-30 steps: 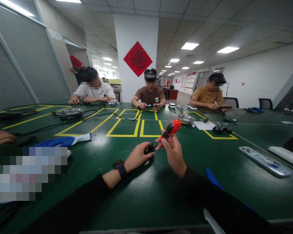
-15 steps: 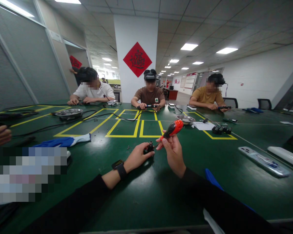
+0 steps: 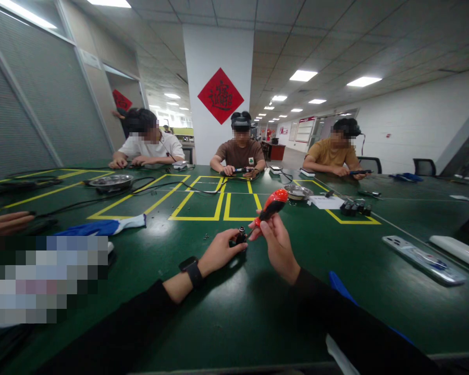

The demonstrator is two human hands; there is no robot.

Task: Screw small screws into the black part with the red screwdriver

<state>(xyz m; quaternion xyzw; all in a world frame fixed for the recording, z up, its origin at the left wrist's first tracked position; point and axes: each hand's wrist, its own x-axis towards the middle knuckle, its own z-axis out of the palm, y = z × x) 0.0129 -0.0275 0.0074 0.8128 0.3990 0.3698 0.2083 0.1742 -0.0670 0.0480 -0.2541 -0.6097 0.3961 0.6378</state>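
Note:
My left hand [image 3: 221, 253], with a black watch on its wrist, is closed on a small black part with a shiny metal top [image 3: 241, 234] just above the green table [image 3: 219, 323]. Its exact kind is too small to make out. In my right hand [image 3: 278, 245] is a red and black screwdriver [image 3: 273, 204], gripped near the lower end of its handle. The handle tilts up and to the right, while the shaft points down at the black part. Whether the tip touches that part I cannot tell. Several tiny screws or bits [image 3: 206, 236] lie left of my left hand.
A blue and white glove [image 3: 101, 227] lies to the left, near a co-worker's hand [image 3: 8, 224]. Metal bowls [image 3: 111, 181], black parts [image 3: 354, 207] and white paper [image 3: 325, 202] stand farther off. A phone [image 3: 424, 260] lies right. Three people sit opposite.
The screwdriver handle has shifted slightly left and up in my right hand. My left hand stays in place. At the left edge, the co-worker's hand has moved right, its fingers straighter.

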